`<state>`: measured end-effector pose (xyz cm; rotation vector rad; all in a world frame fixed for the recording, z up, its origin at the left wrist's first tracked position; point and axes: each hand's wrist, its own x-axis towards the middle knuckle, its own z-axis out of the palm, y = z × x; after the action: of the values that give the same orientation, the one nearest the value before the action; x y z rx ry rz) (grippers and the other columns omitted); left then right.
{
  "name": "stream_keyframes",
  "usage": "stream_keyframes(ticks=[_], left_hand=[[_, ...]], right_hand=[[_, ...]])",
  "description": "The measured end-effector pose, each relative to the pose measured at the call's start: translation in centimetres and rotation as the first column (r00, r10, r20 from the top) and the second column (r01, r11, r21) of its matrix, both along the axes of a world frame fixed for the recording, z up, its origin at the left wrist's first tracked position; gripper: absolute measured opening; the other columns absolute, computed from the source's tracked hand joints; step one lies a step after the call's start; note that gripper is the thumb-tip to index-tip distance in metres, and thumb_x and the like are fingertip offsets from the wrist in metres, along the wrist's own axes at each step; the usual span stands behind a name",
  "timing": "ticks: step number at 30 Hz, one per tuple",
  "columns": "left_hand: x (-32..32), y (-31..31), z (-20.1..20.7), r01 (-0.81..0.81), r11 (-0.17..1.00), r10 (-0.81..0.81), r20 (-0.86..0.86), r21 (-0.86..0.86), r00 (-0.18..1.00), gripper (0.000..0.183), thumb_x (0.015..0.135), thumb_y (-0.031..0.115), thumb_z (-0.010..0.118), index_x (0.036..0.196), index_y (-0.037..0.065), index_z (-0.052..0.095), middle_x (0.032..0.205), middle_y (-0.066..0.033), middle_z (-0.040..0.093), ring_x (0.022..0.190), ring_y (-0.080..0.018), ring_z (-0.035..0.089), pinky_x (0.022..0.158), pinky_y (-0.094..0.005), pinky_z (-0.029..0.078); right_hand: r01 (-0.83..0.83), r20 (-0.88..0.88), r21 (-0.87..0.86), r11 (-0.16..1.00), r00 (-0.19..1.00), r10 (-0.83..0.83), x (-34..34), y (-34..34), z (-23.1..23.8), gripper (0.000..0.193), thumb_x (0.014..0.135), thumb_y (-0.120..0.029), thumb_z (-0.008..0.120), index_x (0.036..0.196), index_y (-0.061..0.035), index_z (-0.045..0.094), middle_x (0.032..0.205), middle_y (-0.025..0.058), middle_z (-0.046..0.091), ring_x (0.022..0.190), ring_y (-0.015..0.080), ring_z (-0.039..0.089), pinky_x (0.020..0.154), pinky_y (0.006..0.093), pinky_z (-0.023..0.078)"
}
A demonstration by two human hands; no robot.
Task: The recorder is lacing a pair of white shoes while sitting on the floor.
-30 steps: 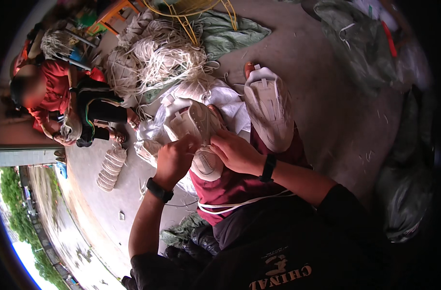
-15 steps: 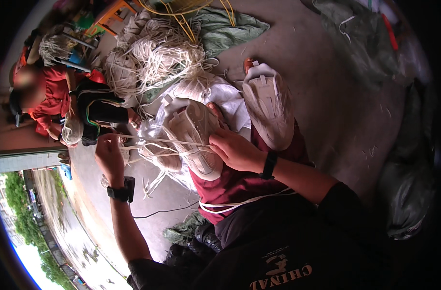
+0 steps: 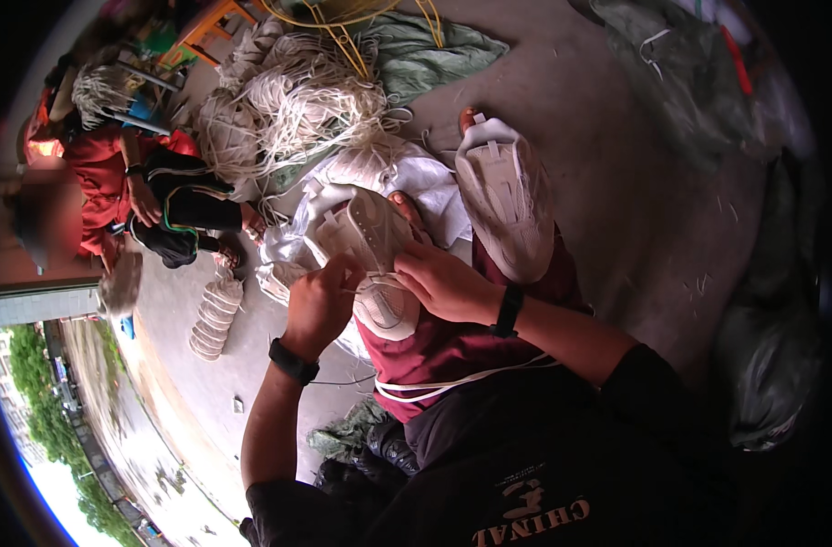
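Observation:
A beige sneaker [image 3: 387,305] rests on my left thigh, its toe towards me. Over its lacing area my left hand [image 3: 323,305] is closed in a pinch, with a short stretch of pale shoelace [image 3: 385,282] showing beside the fingers. My right hand [image 3: 445,284] lies against the sneaker's right edge, thumb and finger pinched on the lace. Most of the lace is hidden by the hands. A second beige sneaker [image 3: 507,205] lies on my right leg, untouched.
A big heap of white laces [image 3: 316,100] lies ahead, beside a green sheet [image 3: 434,55]. White cloth [image 3: 443,196] is under the near sneaker. To the left, a seated person in red [image 3: 102,182] holds a pale blurred thing. A wrapped lace bundle [image 3: 217,319] lies on the floor.
My left hand has come right, from holding the laces stretched out leftwards to the sneaker itself. The right hand has barely moved. The seated person has leaned and lowered one hand.

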<state>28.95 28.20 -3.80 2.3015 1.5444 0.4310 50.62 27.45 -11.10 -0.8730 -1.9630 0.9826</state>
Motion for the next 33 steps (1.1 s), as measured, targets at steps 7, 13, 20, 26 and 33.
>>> stream_keyframes(ticks=[7,13,20,26,33], left_hand=[[-5.6,2.9,2.0,-0.256,0.958,0.256,0.015,0.130,0.967,0.006,0.088,0.005,0.062,0.092,0.009,0.062,0.066,-0.0107,0.064,0.060,-0.0275,0.066,0.055,-0.0365,0.048],[-6.5,2.2,1.6,-0.463,0.872,0.463,0.040,0.162,0.886,0.012,0.091,0.012,0.067,0.103,0.010,0.065,0.070,-0.0115,0.064,0.058,-0.0212,0.063,0.053,-0.0367,0.046],[0.8,0.0,0.2,-0.055,0.998,0.053,-0.045,-0.034,0.998,0.019,0.088,0.020,0.071,0.105,0.015,0.065,0.066,-0.0113,0.065,0.061,-0.0310,0.066,0.054,-0.0407,0.049],[0.2,0.3,-0.2,-0.030,0.999,0.030,-0.009,0.041,1.000,0.007,0.090,0.012,0.065,0.096,0.012,0.062,0.066,-0.0102,0.064,0.059,-0.0306,0.066,0.052,-0.0413,0.049],[-0.4,-0.3,-0.3,-0.284,0.957,0.280,0.057,0.064,0.958,0.017,0.088,0.010,0.066,0.103,0.012,0.059,0.062,-0.0081,0.061,0.056,-0.0295,0.064,0.050,-0.0403,0.047]], right_hand=[[-0.010,-0.020,-0.024,1.000,1.000,0.010,0.6,0.3,-0.5,0.006,0.096,-0.006,0.053,0.096,-0.0012,0.050,0.095,0.0169,0.051,0.090,0.0384,0.055,0.077,0.0465,0.045],[-0.021,-0.011,-0.037,0.999,1.000,0.020,0.7,0.4,-0.8,0.007,0.096,-0.007,0.054,0.095,-0.0008,0.050,0.096,0.0172,0.051,0.091,0.0385,0.055,0.078,0.0467,0.045],[-0.022,-0.031,-0.032,0.999,0.999,0.021,0.4,0.3,-0.6,0.008,0.096,-0.008,0.055,0.098,-0.0002,0.053,0.099,0.0172,0.052,0.095,0.0391,0.056,0.080,0.0465,0.046],[-0.025,-0.039,-0.071,0.997,0.999,0.023,0.3,0.1,-0.4,0.011,0.097,-0.010,0.055,0.097,0.0008,0.053,0.097,0.0171,0.052,0.094,0.0386,0.056,0.079,0.0455,0.046],[0.004,-0.018,-0.055,0.998,1.000,-0.005,0.3,0.3,-0.5,0.013,0.099,-0.011,0.053,0.098,0.0011,0.053,0.094,0.0179,0.055,0.089,0.0388,0.059,0.076,0.0452,0.047]])
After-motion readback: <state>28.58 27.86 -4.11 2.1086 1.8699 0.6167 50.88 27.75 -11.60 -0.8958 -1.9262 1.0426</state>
